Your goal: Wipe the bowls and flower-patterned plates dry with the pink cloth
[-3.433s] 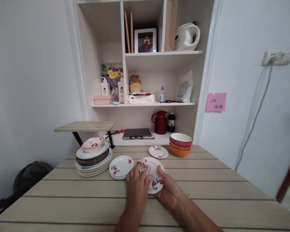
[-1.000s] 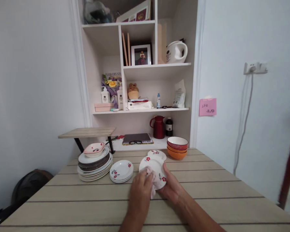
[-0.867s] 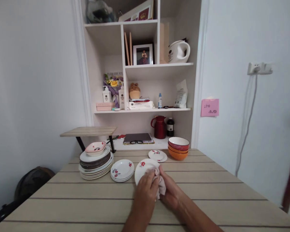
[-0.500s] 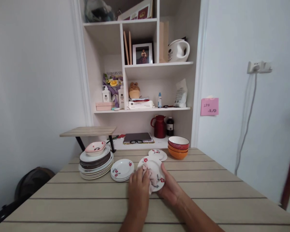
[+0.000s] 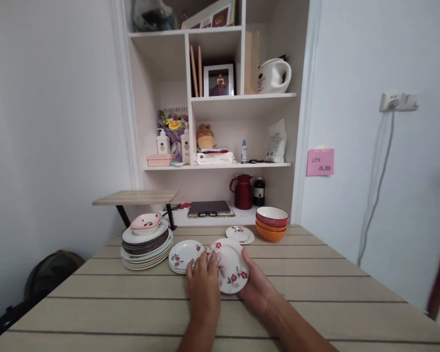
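A white plate with red flowers (image 5: 231, 259) is tilted up over the table, its right edge gripped by my right hand (image 5: 258, 288). Against the plate's left side, my left hand (image 5: 204, 283) presses a pale pink cloth (image 5: 219, 268), fingers bent over it. Just left of that hand lies a short stack of matching flowered plates (image 5: 185, 253). One more flowered plate (image 5: 240, 234) rests flat behind the held one.
At the left stands a tall stack of plates (image 5: 146, 254) topped by a pink-rimmed bowl (image 5: 145, 222). Orange and red bowls (image 5: 271, 226) are stacked at the back right. Behind the slatted table (image 5: 315, 293) are a small raised shelf (image 5: 135, 197), a red jug (image 5: 243, 192) and a laptop (image 5: 209, 208).
My left hand has slid with the cloth toward the plate's left edge, uncovering more of its middle. The held plate has turned slightly in my right hand.
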Demonstrator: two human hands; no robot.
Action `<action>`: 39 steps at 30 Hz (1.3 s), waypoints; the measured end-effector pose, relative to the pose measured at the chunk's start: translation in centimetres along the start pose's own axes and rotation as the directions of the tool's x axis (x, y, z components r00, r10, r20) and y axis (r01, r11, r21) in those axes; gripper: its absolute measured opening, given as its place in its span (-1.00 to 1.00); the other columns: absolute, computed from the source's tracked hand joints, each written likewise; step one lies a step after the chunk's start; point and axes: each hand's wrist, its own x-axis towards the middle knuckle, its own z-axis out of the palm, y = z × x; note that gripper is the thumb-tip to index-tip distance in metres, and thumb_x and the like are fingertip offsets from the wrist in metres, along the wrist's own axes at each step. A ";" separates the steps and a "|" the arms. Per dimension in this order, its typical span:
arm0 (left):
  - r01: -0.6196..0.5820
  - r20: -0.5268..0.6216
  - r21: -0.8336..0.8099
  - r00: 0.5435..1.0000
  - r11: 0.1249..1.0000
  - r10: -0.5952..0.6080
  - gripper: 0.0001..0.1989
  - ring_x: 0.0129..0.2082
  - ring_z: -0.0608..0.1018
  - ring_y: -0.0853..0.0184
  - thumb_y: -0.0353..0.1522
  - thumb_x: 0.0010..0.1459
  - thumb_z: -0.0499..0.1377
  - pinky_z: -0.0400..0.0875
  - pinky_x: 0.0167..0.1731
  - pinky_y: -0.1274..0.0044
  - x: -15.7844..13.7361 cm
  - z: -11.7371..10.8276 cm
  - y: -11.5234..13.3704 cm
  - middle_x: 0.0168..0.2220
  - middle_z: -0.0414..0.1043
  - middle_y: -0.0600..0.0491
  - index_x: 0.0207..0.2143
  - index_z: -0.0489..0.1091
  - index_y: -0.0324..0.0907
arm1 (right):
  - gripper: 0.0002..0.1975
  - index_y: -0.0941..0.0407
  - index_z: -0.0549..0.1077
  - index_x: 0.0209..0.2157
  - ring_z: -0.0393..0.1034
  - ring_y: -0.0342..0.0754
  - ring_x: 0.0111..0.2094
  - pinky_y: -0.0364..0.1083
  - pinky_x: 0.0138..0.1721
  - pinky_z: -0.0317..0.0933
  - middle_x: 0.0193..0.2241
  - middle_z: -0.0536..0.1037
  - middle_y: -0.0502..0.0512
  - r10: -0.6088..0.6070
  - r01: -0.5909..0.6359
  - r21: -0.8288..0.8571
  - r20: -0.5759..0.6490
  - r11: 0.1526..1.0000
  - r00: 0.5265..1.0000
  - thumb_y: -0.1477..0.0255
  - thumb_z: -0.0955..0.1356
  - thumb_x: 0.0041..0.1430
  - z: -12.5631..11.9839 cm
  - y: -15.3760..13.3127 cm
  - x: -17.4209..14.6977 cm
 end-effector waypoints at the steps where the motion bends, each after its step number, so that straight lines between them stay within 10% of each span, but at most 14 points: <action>1: -0.026 0.012 -0.020 1.000 0.999 0.026 -0.63 -0.01 0.52 0.15 -0.54 0.17 0.17 0.40 -0.01 0.23 -0.2 0.1 0.2 0.01 0.48 -0.08 0.02 0.43 -0.13 | -0.41 0.25 0.48 0.03 0.53 0.07 -0.08 0.04 0.07 0.26 -0.13 0.65 0.28 -0.024 0.024 0.004 -0.003 1.000 1.000 0.04 0.23 0.29 -0.3 -0.5 -0.1; 8: -0.285 -0.073 -0.165 0.958 0.944 0.277 -0.69 0.00 0.51 0.21 -0.54 0.20 0.12 0.45 -0.02 0.35 -0.5 -0.1 2.6 0.03 0.48 -0.04 -0.04 0.45 -0.12 | -0.45 0.24 0.54 -0.11 0.54 0.08 -0.13 0.02 0.02 0.29 -0.20 0.66 0.27 0.021 -0.025 -0.101 -0.037 0.995 0.999 0.02 0.30 0.22 -0.7 -0.4 -0.5; 15: -0.026 -0.068 -0.062 0.997 0.998 0.022 -0.55 0.08 0.47 0.15 -0.54 0.24 0.10 0.35 0.08 0.22 0.4 -0.5 0.5 0.09 0.44 -0.12 0.17 0.31 -0.16 | -0.42 0.22 0.47 0.05 0.55 0.05 -0.13 0.01 0.05 0.25 -0.15 0.66 0.24 0.093 -0.090 -0.116 0.021 0.989 0.995 0.04 0.26 0.28 0.6 1.5 -0.5; 22: -0.064 -0.129 -0.185 0.991 0.981 0.040 -0.56 0.05 0.48 0.17 -0.56 0.22 0.08 0.44 -0.01 0.33 0.2 0.0 0.9 0.10 0.41 -0.14 0.15 0.34 -0.19 | -0.43 0.21 0.45 0.08 0.54 0.05 -0.10 0.02 0.07 0.23 -0.13 0.65 0.23 0.089 -0.084 -0.166 0.023 0.983 0.996 0.05 0.27 0.27 0.7 1.2 -1.0; 32: -0.343 0.001 -0.372 0.929 0.863 0.370 -0.60 0.14 0.44 0.26 -0.56 0.21 0.07 0.36 0.12 0.29 0.8 -0.5 0.9 0.14 0.44 0.04 0.04 0.42 -0.06 | -0.46 0.20 0.52 -0.05 0.55 0.05 -0.21 0.03 -0.04 0.31 -0.24 0.67 0.22 0.024 -0.045 -0.185 -0.111 0.982 0.993 0.03 0.30 0.24 -0.5 -0.1 -0.7; 39: -0.055 -0.037 -0.034 0.998 0.998 0.054 -0.56 0.08 0.49 0.16 -0.57 0.21 0.11 0.26 0.13 0.13 0.5 -0.5 -0.3 0.08 0.47 -0.10 0.11 0.37 -0.13 | -0.41 0.21 0.50 0.02 0.50 0.10 -0.04 0.08 0.10 0.23 -0.11 0.65 0.26 0.028 -0.029 -0.092 -0.009 0.995 1.000 0.01 0.25 0.26 0.0 0.7 -0.1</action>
